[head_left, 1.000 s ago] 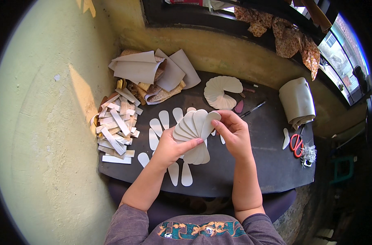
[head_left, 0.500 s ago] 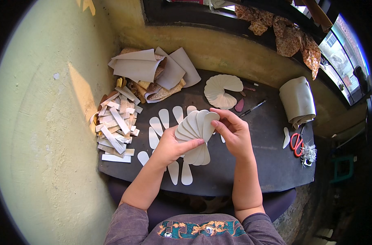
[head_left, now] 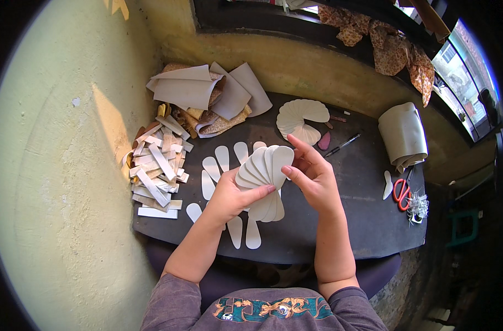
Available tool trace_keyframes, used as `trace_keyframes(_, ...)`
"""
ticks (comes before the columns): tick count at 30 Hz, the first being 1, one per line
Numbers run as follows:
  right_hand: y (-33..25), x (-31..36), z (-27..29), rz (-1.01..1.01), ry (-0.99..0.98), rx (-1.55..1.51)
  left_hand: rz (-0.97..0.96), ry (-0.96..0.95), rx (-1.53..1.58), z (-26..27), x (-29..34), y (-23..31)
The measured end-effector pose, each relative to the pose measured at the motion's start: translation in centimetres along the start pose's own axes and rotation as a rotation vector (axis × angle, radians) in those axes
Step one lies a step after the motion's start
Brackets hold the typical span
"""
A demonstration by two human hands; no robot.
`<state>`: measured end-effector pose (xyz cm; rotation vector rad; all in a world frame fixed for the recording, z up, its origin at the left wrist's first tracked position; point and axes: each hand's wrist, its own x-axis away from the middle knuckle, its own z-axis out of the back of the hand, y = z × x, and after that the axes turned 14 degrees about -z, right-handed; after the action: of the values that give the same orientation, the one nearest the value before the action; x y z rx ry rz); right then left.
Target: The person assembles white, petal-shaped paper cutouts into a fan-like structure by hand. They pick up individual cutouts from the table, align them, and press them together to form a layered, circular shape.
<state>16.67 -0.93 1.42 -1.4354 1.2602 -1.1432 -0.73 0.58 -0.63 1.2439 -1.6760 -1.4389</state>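
Observation:
My left hand (head_left: 229,197) is closed round a fan of pale, insole-shaped pieces (head_left: 261,170), its thumb pressing across their narrow middles. At the fan's right edge is my right hand (head_left: 313,177). Its thumb tip lies at the rim of the top piece, while the index finger is stretched away from it. Below the fan, on the dark tabletop (head_left: 367,226), lie several white teardrop-shaped pieces (head_left: 252,234), partly covered by my left hand and the fan. Farther back rests a curved, overlapping spread of similar pale pieces (head_left: 295,113).
A heap of pale strips (head_left: 157,165) and folded sheets (head_left: 185,91) take up the table's left side. Toward the right are a pen (head_left: 342,145), a pink piece (head_left: 324,140), red-handled scissors (head_left: 400,194), tangled white scraps (head_left: 417,208) and a rolled sheet (head_left: 401,135). A wall (head_left: 58,193) borders the left.
My right thumb and index finger have parted from their pinch on the fan's top piece, the index finger lifting up and away. The left hand keeps its hold, and the fan has shifted slightly.

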Motion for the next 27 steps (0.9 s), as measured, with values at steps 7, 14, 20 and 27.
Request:
trace_keyframes(7, 1.3, -0.3, 1.2, -0.201, -0.184, 0.164, -0.068, 0.028, 0.042, 0.1, 0.0, -0.1)
trace_keyframes(14, 1.8, -0.4, 0.4, -0.177, -0.155, 0.133, -0.082, 0.054, 0.053, 0.2, 0.0, -0.3)
trace_keyframes(20, 2.0, -0.3, -0.4, -0.11, -0.056, 0.203, -0.114, 0.054, 0.054, 0.8, 0.1, -1.3)
trace_keyframes(27, 3.1, -0.5, -0.7, -0.029, 0.025, 0.302, -0.142, 0.055, 0.063, 0.9, 0.1, -1.7)
